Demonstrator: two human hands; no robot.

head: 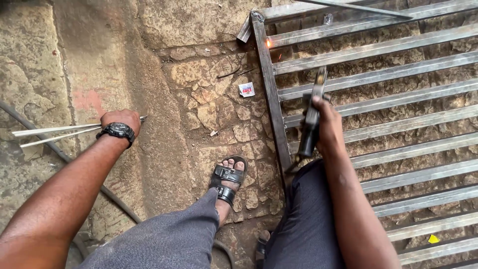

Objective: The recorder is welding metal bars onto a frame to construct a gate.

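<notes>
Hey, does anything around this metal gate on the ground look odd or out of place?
A spot glows orange on the metal gate near its top left corner. A small scrap of printed packet lies littered on the stone floor beside it. A loose metal strip rests askew across the top bars.

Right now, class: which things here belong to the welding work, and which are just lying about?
In use: welding rods in left hand; electrode holder in right hand; metal grille; glowing weld spot.
Lying about: small paper packet; yellow scrap.
</notes>
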